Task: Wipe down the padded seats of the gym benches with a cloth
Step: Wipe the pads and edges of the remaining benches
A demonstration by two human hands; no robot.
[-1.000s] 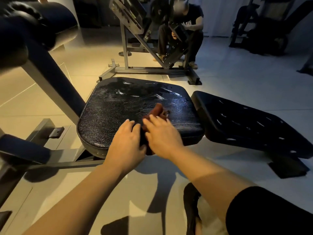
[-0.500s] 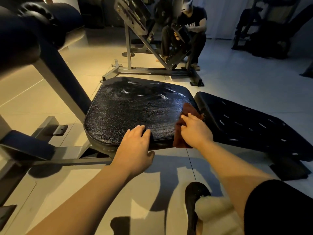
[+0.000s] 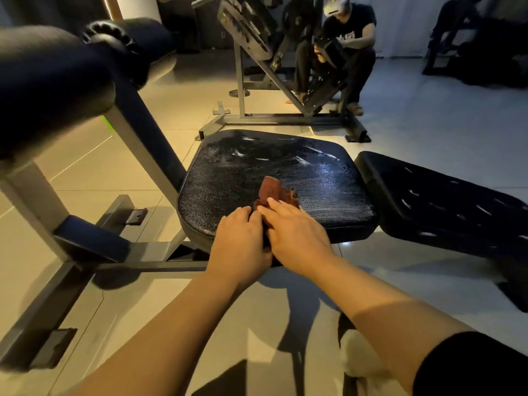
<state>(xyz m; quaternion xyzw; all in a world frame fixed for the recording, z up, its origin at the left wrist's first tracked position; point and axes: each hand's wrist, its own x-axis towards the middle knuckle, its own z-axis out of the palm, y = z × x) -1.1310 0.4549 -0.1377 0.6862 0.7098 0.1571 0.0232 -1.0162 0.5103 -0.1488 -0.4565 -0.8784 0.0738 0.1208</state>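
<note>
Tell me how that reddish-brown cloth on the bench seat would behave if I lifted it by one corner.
The cloth would probably flop and hang limp, since it lies crumpled in soft folds under the right hand. It looks light for its size: a bunched edge stands up on its own. It may drag rather than glide, as the seat pad shows wet-looking streaks.
</note>
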